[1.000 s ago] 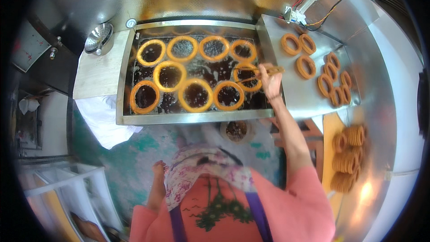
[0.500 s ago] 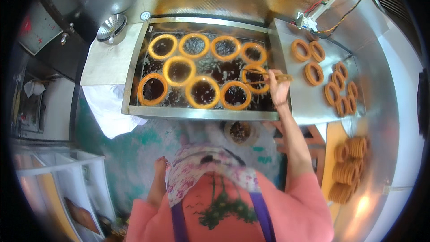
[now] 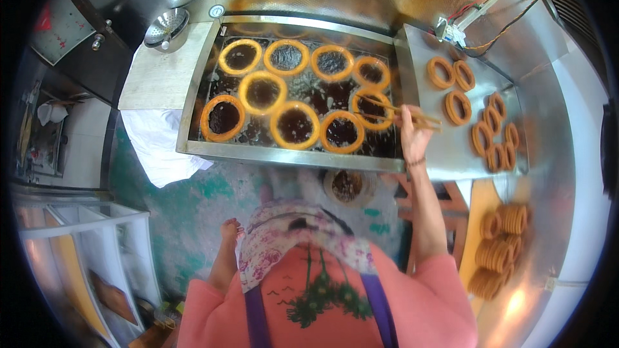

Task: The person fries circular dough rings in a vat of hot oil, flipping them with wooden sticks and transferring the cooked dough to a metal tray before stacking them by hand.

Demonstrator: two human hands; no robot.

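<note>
Through the head camera I find a round gauge (image 3: pixel 216 11) behind the fryer's far left corner, but its dial markings are too small for me to read. A green plant design covers the front of the pink shirt (image 3: pixel 284 283), beneath a flowered apron (image 3: pixel 261 261) with purple straps.

To the left I have a perforated strainer (image 3: pixel 166 28) in a metal bowl, on a pale board (image 3: pixel 158 74) with a white cloth (image 3: pixel 161 145) hanging below it. Red wires run above the metal tray (image 3: pixel 442 148) on the right, where browned rings lie in two groups; more stand stacked on a yellow board (image 3: pixel 482 203). A bucket (image 3: pixel 364 190) stands on the floor near the fryer's front edge, and the right hand (image 3: pixel 414 135) blocks part of its right rim.

Nine rings float in dark oil inside the fryer (image 3: pixel 290 157), mostly golden yellow, the lower-left one a deeper orange. The right hand's fingers are closed around long chopsticks (image 3: pixel 427 118), whose far ends cross the rightmost ring (image 3: pixel 373 126); I cannot tell whether they grip it. The left hand (image 3: pixel 231 228) hangs beside the apron, and I can't tell how its fingers stand.
</note>
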